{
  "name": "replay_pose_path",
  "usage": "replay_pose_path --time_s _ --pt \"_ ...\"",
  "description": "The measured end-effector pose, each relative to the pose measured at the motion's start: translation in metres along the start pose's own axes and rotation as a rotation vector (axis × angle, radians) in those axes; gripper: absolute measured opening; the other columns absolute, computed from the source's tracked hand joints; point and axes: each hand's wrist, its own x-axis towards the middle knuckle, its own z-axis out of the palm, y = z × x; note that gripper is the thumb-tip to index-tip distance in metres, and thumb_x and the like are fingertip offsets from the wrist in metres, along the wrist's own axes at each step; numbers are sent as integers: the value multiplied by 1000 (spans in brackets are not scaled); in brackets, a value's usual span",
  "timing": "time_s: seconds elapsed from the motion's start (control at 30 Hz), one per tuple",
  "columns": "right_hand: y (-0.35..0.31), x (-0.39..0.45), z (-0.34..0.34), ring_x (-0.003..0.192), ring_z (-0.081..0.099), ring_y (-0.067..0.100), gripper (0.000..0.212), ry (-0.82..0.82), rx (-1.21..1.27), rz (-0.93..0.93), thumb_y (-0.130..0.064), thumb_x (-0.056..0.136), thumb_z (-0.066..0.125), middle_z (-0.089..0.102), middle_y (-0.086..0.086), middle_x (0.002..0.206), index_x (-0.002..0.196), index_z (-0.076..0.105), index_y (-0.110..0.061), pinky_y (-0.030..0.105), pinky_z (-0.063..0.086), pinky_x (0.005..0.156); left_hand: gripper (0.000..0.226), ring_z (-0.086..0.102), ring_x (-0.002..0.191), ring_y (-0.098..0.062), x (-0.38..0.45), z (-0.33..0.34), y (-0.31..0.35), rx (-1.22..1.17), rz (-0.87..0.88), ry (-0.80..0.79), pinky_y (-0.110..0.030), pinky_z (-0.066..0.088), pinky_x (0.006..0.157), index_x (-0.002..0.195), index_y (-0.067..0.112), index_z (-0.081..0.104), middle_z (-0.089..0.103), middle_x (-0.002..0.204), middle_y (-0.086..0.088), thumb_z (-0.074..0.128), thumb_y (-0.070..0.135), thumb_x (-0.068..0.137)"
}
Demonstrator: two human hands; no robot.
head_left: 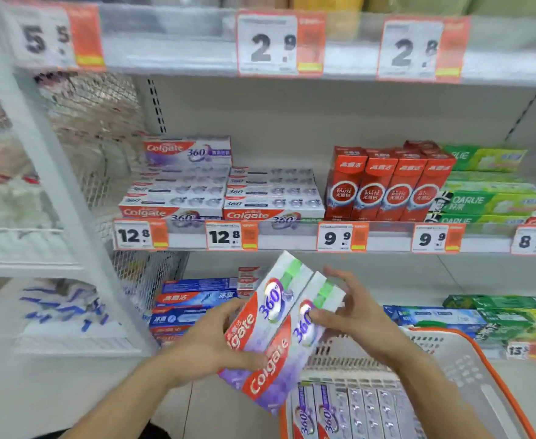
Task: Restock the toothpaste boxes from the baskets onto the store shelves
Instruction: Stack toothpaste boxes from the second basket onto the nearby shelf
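Observation:
Two Colgate 360 toothpaste boxes, white, red and purple, are held side by side and tilted, below the middle shelf. My left hand grips their lower left end. My right hand touches their upper right side with its fingers spread. Under them stands a white basket with an orange rim that holds several more Colgate 360 boxes. On the middle shelf lie two stacks of the same Colgate boxes, the left stack taller.
Red upright toothpaste boxes and green Darlie boxes fill the middle shelf to the right. Blue boxes and green boxes lie on the lower shelf. A white upright and wire mesh bound the bay on the left.

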Motion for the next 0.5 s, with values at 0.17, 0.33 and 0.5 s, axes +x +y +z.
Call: replay_pose_path --time_s 0.17,0.33,0.5 --pt "-63 20 8 116 66 15 66 -197 -166 -254 -9 77 80 71 5 121 137 54 -23 27 54 91 77 68 114 -34 -16 -55 38 81 75 -92 -50 54 97 133 18 55 71 123 -10 94 10 67" --pt "-127 45 13 88 69 14 34 -14 -196 -511 -10 78 76 69 3 100 109 65 -12 27 59 78 99 74 98 -27 -18 -80 41 -107 203 446 -38 60 85 120 21 64 77 108 -4 98 55 33" --pt "-165 91 32 77 63 -3 31 366 -134 -651 -9 91 72 60 -2 97 116 54 -12 15 50 70 81 75 97 -30 -10 -98 41 -309 242 648 -56 55 94 119 24 65 77 108 -4 91 48 46"
